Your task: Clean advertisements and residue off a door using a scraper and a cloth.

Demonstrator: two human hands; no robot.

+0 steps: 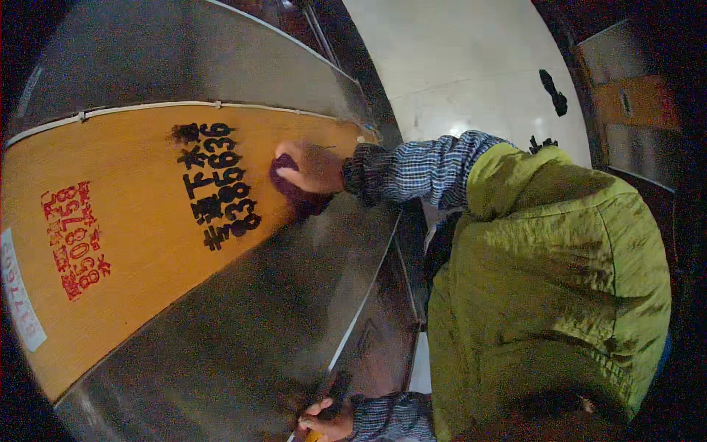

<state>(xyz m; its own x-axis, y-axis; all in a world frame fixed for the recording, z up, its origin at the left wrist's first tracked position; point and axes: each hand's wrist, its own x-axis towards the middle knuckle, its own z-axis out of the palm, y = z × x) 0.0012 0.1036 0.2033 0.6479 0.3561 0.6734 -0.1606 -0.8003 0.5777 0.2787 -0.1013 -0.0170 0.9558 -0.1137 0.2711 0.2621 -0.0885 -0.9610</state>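
My right hand point(312, 166) presses a dark purple cloth point(284, 179) against an orange band point(138, 265) across a grey panel. Beside the cloth, black stencilled writing point(212, 185) marks the band. Red stencilled writing point(72, 237) is farther left. At the bottom of the view, my left hand point(328, 422) is closed around a thin object with a dark part point(338, 387) and an orange part point(314, 436). The object's exact kind is unclear. Checked blue-and-white sleeves cover both arms.
A white printed strip point(22, 293) is stuck at the band's far left. A pale rail point(149, 108) runs along the band's upper edge. Past my right arm lies a pale smooth surface point(458, 55) with dark marks. My yellow-green garment point(536, 265) fills the right side.
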